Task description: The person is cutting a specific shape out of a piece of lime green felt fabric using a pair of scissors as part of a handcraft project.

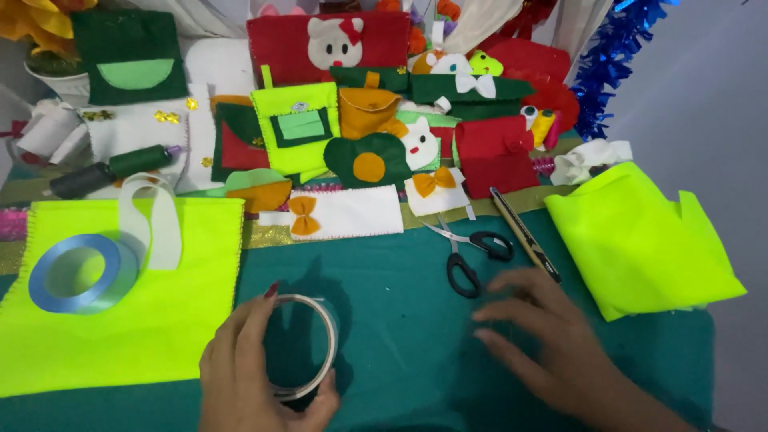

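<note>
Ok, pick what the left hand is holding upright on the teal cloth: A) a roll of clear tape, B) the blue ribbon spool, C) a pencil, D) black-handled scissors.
A: the left hand grips a roll of clear tape standing on edge; the scissors lie untouched nearby.

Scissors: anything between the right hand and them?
Nothing visible. The right hand lies flat on the teal felt, with the black-handled scissors just beyond its fingertips. The left hand holds a tape roll off to the side.

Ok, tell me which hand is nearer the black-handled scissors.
Right. The right hand lies flat just below the scissors; the left hand is farther left, holding a tape roll.
</note>
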